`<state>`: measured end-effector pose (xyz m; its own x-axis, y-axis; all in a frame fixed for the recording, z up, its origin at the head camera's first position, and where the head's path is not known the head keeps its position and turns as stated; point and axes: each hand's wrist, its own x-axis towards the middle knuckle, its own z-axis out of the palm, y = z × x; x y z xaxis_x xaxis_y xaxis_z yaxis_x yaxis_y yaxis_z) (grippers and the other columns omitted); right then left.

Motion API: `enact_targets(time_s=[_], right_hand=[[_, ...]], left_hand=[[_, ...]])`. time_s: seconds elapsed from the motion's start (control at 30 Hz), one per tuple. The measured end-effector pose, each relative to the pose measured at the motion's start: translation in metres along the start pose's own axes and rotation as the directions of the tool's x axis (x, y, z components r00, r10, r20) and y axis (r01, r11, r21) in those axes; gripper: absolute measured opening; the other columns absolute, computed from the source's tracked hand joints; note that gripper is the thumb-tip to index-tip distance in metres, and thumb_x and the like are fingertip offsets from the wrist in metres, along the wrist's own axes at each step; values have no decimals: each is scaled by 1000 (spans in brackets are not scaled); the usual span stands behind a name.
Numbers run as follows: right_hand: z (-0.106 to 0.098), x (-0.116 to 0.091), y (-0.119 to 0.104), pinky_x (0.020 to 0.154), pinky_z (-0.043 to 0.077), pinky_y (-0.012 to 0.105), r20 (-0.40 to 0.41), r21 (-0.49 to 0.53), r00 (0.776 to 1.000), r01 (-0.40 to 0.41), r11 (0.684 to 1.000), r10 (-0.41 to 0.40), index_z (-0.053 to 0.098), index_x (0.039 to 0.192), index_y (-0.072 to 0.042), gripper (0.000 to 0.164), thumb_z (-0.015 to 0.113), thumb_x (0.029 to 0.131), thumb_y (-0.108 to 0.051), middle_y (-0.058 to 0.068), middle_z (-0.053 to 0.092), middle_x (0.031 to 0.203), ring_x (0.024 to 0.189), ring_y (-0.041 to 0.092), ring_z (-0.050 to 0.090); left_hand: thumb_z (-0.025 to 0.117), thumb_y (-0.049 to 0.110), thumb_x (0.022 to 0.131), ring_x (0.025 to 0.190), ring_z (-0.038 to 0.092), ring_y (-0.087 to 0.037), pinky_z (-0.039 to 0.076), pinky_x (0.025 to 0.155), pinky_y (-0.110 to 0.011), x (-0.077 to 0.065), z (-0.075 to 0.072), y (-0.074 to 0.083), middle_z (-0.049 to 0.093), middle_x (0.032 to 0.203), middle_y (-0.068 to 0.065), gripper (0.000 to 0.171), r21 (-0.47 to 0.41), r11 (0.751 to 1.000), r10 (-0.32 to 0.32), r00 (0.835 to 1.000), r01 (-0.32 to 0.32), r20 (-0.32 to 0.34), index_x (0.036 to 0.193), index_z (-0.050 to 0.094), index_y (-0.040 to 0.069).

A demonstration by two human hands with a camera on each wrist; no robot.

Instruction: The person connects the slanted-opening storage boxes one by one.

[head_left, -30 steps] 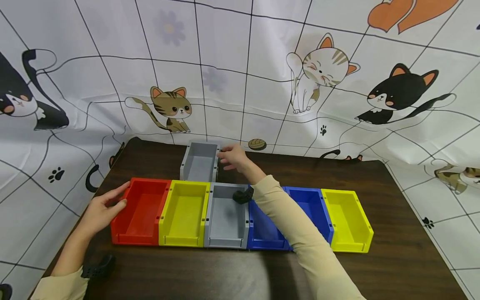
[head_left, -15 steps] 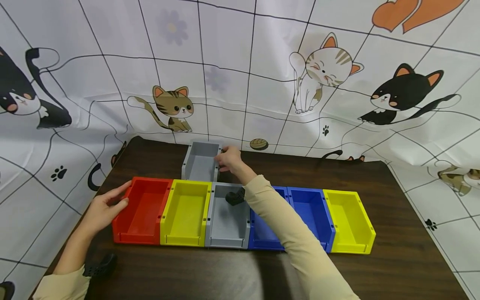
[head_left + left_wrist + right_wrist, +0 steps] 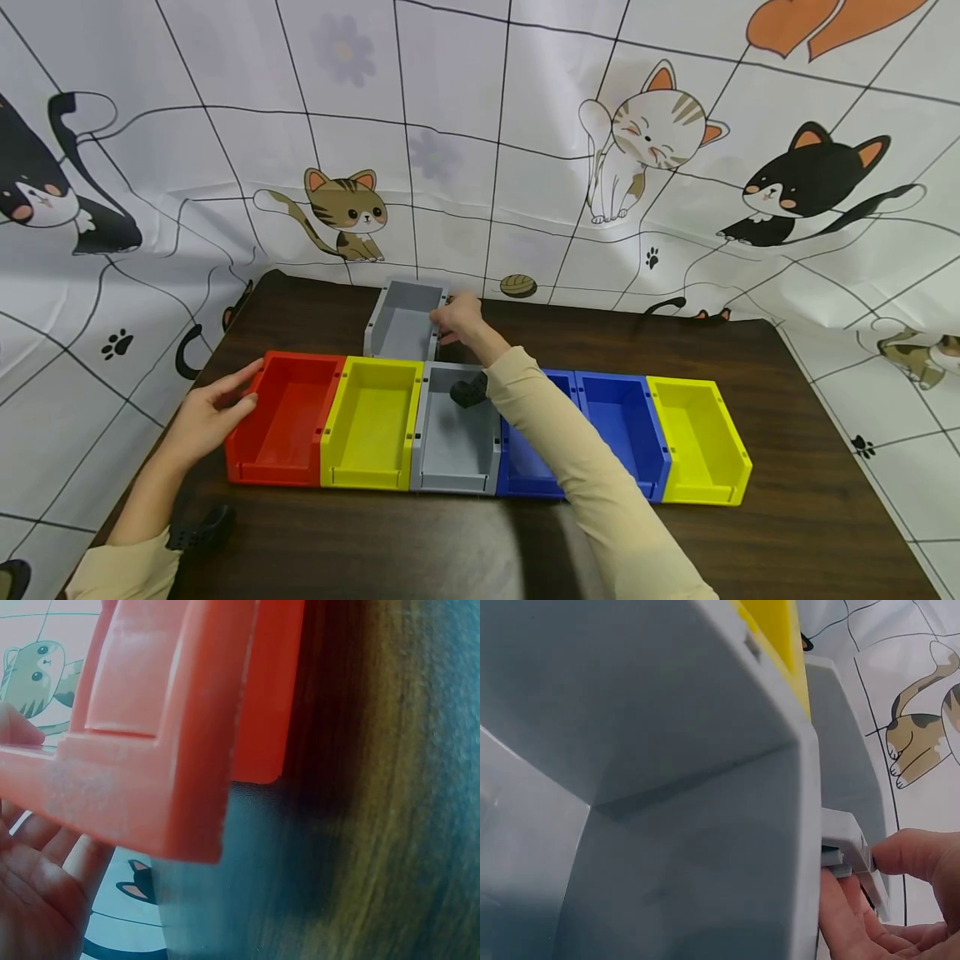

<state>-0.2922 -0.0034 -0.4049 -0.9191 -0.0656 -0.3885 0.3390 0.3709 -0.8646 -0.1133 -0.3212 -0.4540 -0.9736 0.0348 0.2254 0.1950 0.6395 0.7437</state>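
Observation:
In the head view my left hand rests along the left side of a red plastic bin, fingers fairly straight. The left wrist view shows the thumb at its rim and the other fingers beside the outer wall. Behind the row stands a separate grey bin. My right hand pinches that bin's right wall between thumb and fingers, plain in the right wrist view, where the pinched rim shows. The right forearm reaches over the front grey bin and partly hides a blue bin.
To the red bin's right, a yellow bin, the front grey bin, two blue ones and another yellow bin line up side by side. They stand on a dark wooden table. A white cat-print cloth hangs behind the table.
My right hand has come left onto the rear grey bin's right wall and now pinches it. That bin's far end has shifted slightly. The left hand stays at the red bin.

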Motion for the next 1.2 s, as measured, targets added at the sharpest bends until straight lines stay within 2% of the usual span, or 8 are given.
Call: enact_targets(time_s=[0.1, 0.27, 0.37, 0.7, 0.93, 1.03, 1.2], right_hand=[[-1, 2, 0, 58, 57, 32, -9, -47, 1000, 6, 999, -7, 53, 119, 8, 40, 66, 85, -6, 19, 59, 100, 83, 28, 63], [-13, -2, -1, 58, 57, 33, 14, -73, 998, 60, 996, -59, 46, 132, 7, 52, 65, 86, -7, 21, 56, 108, 82, 29, 63], [-26, -4, -4, 60, 57, 33, 14, -53, 996, 91, 994, -91, 38, 138, 5, 59, 63, 86, -6, 24, 55, 111, 84, 31, 63], [-75, -13, -18, 63, 57, 32, -16, -46, 994, 106, 993, -106, 35, 139, 8, 63, 64, 86, -9, 25, 54, 116, 94, 33, 61], [-104, -24, -22, 65, 57, 32, 11, -70, 992, 125, 990, -124, 32, 140, 9, 64, 62, 86, -9, 26, 53, 121, 100, 34, 59], [-116, -28, -22, 63, 57, 31, 18, -86, 992, 126, 988, -125, 32, 141, 8, 63, 60, 86, -9, 25, 53, 122, 94, 30, 60], [-139, -36, -21, 58, 57, 28, 22, -75, 990, 142, 987, -141, 34, 139, 10, 60, 57, 86, -6, 26, 51, 125, 75, 20, 58]], left_hand=[[56, 7, 93, 93, 38, 24, 43, 69, -3, 1, 1, 0, 49, 125, -35, 44, -1, 1000, 3, 1000, -3, -4, 134, 46, -5], [56, 6, 92, 91, 40, 22, 43, 68, -3, 2, 1, 1, 50, 124, -35, 44, 3, 1000, 6, 1000, -6, -6, 134, 47, -5], [56, 7, 92, 92, 40, 23, 43, 68, -2, 3, 1, 1, 50, 124, -34, 44, 4, 1000, 2, 1000, -2, -5, 134, 47, -5], [55, 9, 93, 93, 37, 24, 43, 69, -2, 2, -1, 1, 49, 126, -34, 45, 13, 1000, -7, 1000, 7, 1, 135, 46, -5], [56, 9, 93, 94, 36, 25, 41, 70, -1, 1, -1, 0, 49, 126, -33, 46, 18, 1000, -2, 1000, 2, 6, 135, 45, -4], [56, 8, 93, 94, 36, 25, 42, 70, -2, 0, 0, 0, 49, 126, -34, 45, 13, 1000, 1, 1000, -2, 8, 135, 45, -5], [56, 7, 93, 93, 37, 25, 44, 68, -3, 0, 0, 2, 49, 125, -36, 45, 11, 1000, 6, 1000, -6, 2, 134, 45, -6]])
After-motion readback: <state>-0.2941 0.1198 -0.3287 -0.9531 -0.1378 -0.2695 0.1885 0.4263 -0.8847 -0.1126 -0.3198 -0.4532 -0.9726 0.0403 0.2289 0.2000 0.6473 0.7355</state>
